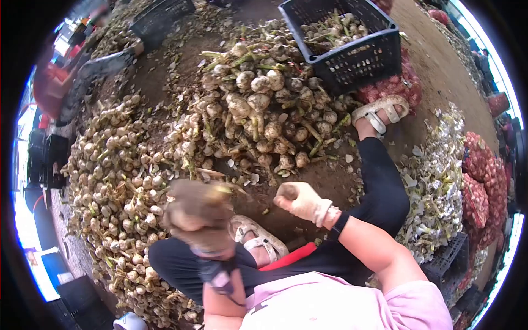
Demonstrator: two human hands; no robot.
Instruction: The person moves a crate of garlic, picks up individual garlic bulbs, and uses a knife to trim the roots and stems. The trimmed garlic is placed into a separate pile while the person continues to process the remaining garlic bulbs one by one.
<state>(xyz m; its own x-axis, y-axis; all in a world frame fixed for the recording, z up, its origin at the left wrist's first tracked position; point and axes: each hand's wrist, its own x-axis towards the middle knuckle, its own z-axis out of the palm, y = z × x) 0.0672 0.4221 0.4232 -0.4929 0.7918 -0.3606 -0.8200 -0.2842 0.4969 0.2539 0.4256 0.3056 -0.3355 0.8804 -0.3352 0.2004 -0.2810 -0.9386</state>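
My left hand (198, 212), in a soiled brownish glove, is smeared by motion over my left knee. A yellowish-green blur, like a garlic stalk, shows at its fingertips, and its fingers do not show clearly. My right hand (302, 203), in a pale glove, is closed in front of my body with a small brownish patch at its fingertips; I cannot tell what it grips. Ahead of both hands lies a heap of garlic bulbs with stalks (253, 104). To the left spreads a pile of trimmed garlic bulbs (121, 203).
A black crate (357, 60) holding garlic stands on red mesh sacks (401, 82). White peelings and stalk ends (434, 192) lie to the right, beside full red sacks (478, 181). A red bar-like object (289, 257) lies by my sandal (258, 239). Another person (60, 82) sits at the far left.
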